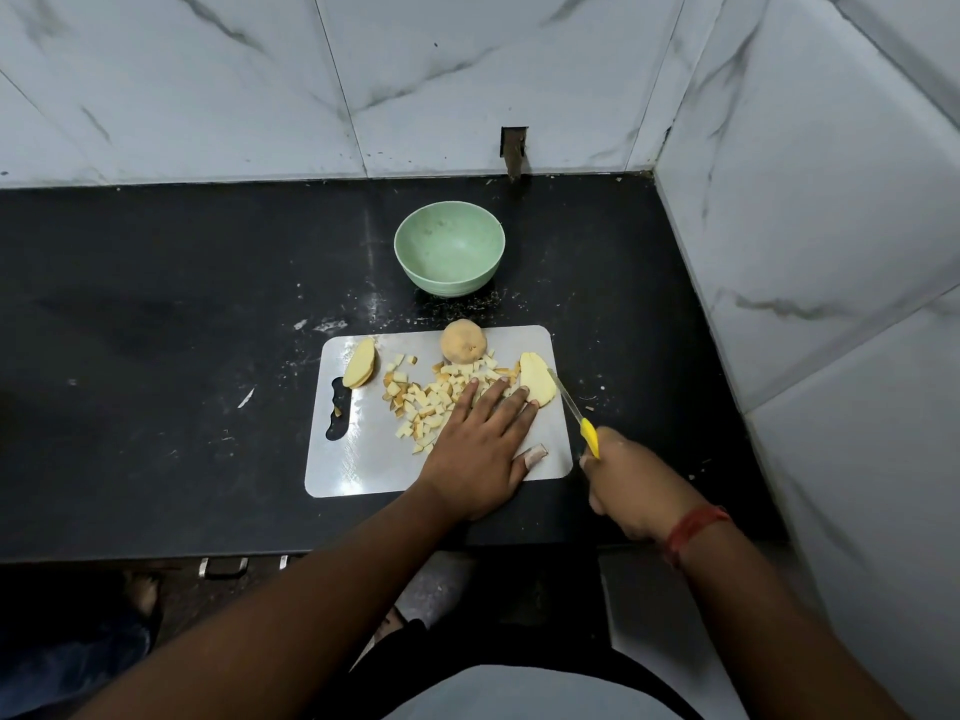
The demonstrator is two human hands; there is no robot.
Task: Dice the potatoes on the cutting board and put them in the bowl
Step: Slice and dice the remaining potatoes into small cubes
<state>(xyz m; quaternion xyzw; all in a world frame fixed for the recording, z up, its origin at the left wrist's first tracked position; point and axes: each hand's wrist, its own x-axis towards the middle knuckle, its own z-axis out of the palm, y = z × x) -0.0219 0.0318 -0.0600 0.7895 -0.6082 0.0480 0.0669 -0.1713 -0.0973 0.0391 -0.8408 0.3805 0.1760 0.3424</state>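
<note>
Our left hand (pixel 480 439) lies flat, fingers straight, on the cutting board (pixel 358 459), fingertips touching the edge of the diced pile (pixel 431 397) and the potato slab (pixel 537 386) at the board's right side. A bandage-like wrap shows on the thumb. Our right hand (pixel 631 491) is curled round the yellow handle of the knife (pixel 574 415), blade tip resting against the right edge of that slab. The hands are apart, with the slab between fingertips and blade.

Outward: the pile of cubes fills mid-board, many with skin on. An uncut piece with skin up (pixel 463 343) sits at the far edge, just beyond the pile. Sliced pieces stacked (pixel 359 363) lie at the left end, near the board's handle slot. The green bowl (pixel 449 246) sits beyond the board on the black counter (pixel 156 330), apart from it, nothing visible inside.

Progress, as we judge it: roughly half diced. Left to do: the slab, the stack, the skin-up piece, then the whole transfer to the bowl, not yet started.
</note>
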